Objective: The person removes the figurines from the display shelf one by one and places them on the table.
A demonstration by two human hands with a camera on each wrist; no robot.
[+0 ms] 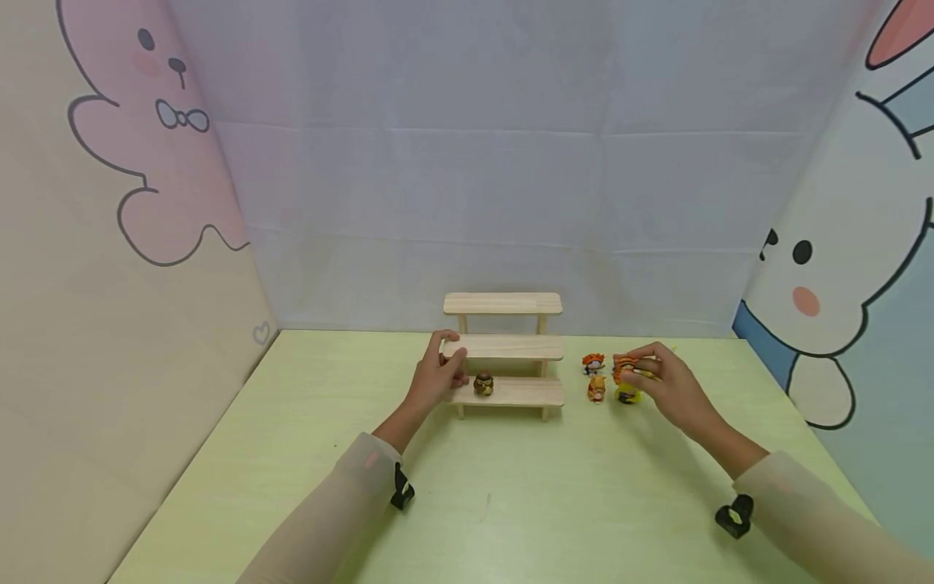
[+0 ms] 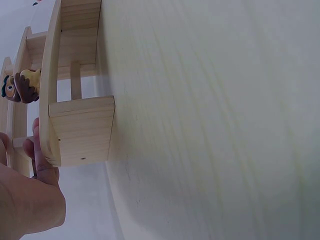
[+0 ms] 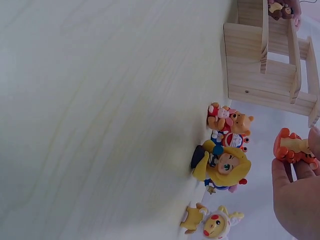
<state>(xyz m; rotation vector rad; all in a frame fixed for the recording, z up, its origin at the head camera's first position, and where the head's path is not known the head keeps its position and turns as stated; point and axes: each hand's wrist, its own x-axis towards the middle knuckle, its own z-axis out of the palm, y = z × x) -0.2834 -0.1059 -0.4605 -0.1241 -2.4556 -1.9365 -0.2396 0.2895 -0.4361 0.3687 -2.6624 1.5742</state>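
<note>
My left hand [image 1: 436, 369] grips the left end of a three-step wooden display shelf [image 1: 503, 347], its thumb and fingers around the edge of the steps. On the lowest step stands a brown owl figurine [image 1: 483, 384], seen side-on in the left wrist view. My right hand [image 1: 667, 385] pinches an orange striped tiger figurine [image 3: 295, 147] between thumb and fingers, raised above the other figurines. Just under it is a yellow-haired girl figurine [image 3: 227, 166]. A bear figurine in red [image 3: 232, 120] stands beside her, nearer the shelf.
A red-and-white figurine [image 1: 593, 363] stands behind the bear, right of the shelf. A yellow figurine with a white hood [image 3: 217, 225] is farther right, partly hidden by my hand in the head view. Cloth walls [image 1: 438, 186] border the pale green table [image 1: 511, 503].
</note>
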